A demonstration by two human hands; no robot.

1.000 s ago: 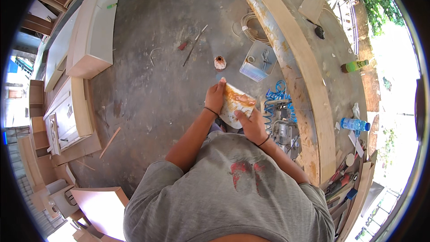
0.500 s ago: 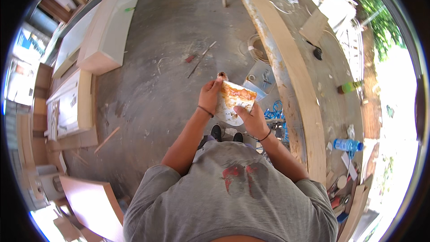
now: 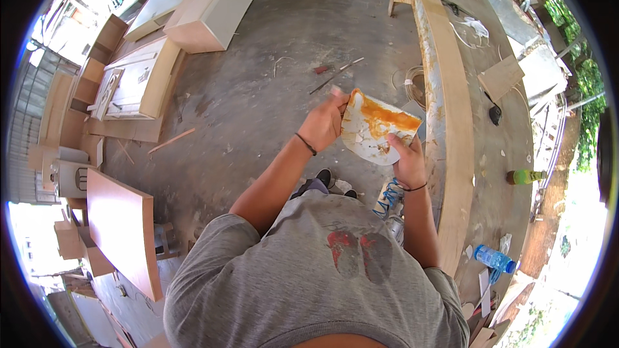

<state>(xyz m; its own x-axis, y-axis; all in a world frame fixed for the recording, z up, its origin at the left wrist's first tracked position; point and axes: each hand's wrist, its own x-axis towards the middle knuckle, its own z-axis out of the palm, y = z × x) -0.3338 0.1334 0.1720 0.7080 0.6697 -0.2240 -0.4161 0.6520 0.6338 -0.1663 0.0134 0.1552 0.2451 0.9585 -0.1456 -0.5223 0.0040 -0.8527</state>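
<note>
Grey concrete floor [image 3: 251, 109] underfoot, strewn with workshop odds and ends. Out in front of the grey T-shirt [image 3: 290, 238], held between two grips, probably for steadiness: one white board [image 3: 374, 132], smeared face upward, likely to keep the orange-brown paste [image 3: 390, 116] from sliding off. Left hand [image 3: 324, 121] closed on the left edge; right hand [image 3: 410, 164] clasping the right side, thumb [image 3: 398, 144] on top, apparently placed low to avoid the thickest smear. To the right, one long wooden plank [image 3: 454, 129], carried at the far end on a wooden support [image 3: 394, 3], presumably for height. Counted beyond: two bottles, one green bottle [image 3: 525, 177] and one blue bottle [image 3: 495, 260], seemingly set aside. On the floor ahead: one thin rod [image 3: 337, 76], one red block [image 3: 322, 69], one hose coil [image 3: 414, 87] beside the plank. To the left: one wood strip [image 3: 171, 140], one long white cabinet [image 3: 219, 13], one shorter white cabinet [image 3: 138, 77], perhaps parked out of the way.
</note>
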